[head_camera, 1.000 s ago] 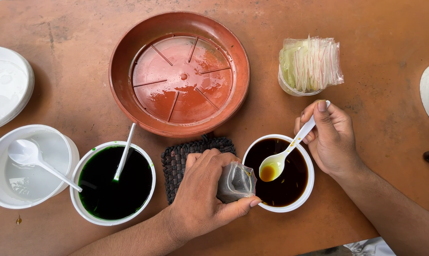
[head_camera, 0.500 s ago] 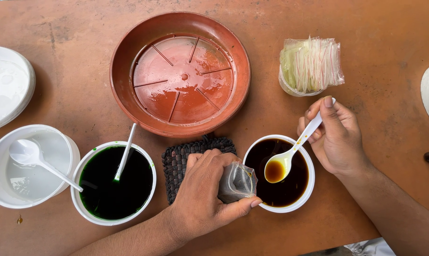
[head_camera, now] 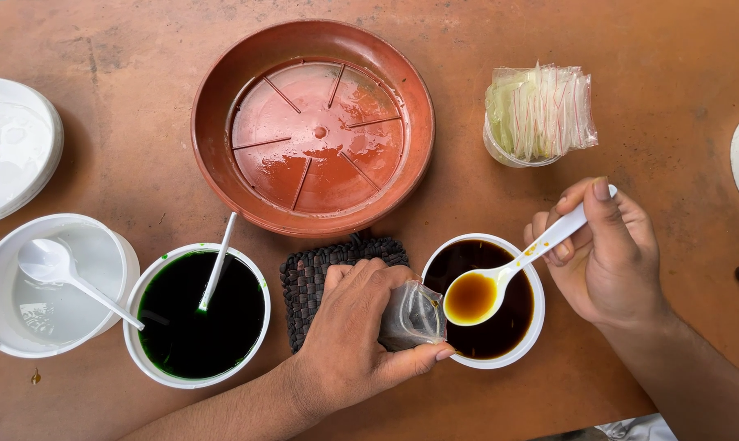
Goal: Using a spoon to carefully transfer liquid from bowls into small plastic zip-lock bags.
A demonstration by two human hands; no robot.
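My right hand (head_camera: 602,253) grips the handle of a white plastic spoon (head_camera: 500,282) whose bowl holds orange-brown liquid. The spoon hovers over a white bowl of dark brown liquid (head_camera: 512,327). My left hand (head_camera: 349,347) pinches a small clear plastic bag (head_camera: 414,317) at the bowl's left rim, right beside the spoon's bowl. Under my left hand lies a dark woven mat (head_camera: 308,273).
A white bowl of dark green liquid (head_camera: 194,322) with a white stick in it stands at the left. Beside it is a white bowl with a spoon (head_camera: 51,286). A wet terracotta dish (head_camera: 312,126) lies behind. A cup of small clear bags (head_camera: 537,114) stands at the back right.
The spoon has swung slightly left, bringing its filled bowl close to the small bag. My left hand has held still.
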